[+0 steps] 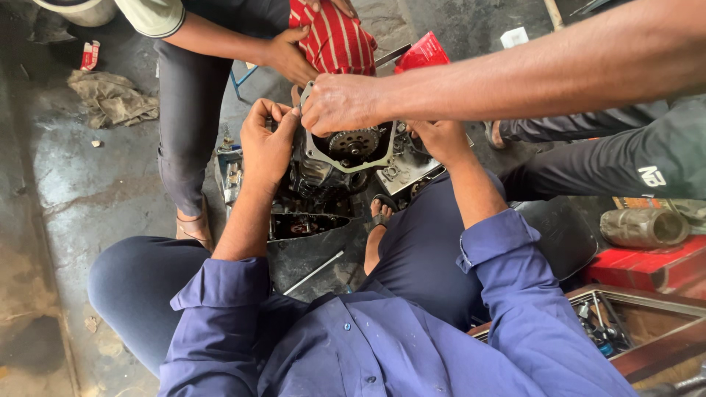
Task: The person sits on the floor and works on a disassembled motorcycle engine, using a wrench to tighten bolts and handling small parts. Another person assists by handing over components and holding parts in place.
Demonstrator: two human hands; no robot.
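Engine (331, 165) sits on the wet concrete floor (95, 191) between the person's knees, a pale gasket (315, 151) laid round its open face and a toothed sprocket (354, 142) showing inside. It is crowded: a co-worker's arm (529, 62) reaches in from the right and that hand presses on the gasket's upper left corner, while another person's hand (290, 55) holds a red striped cloth (334, 37) just behind. With three pairs of hands on one casing, the gasket could likely slide off its seat or crease if one pushes while another pulls, and fingers near the sprocket teeth could be nicked if it turns. The oily casing may also slip on the wet floor. Left hand (266, 143) comes up from a bent elbow, fingers curled and pinching at the gasket's left edge beside the co-worker's hand. Right hand (440, 140) reaches forward with the wrist straight and rests against the engine's right side; its fingers are hidden behind the casing, so whether they clasp anything cannot be told. A thin metal rod (312, 272) lies near the knee.
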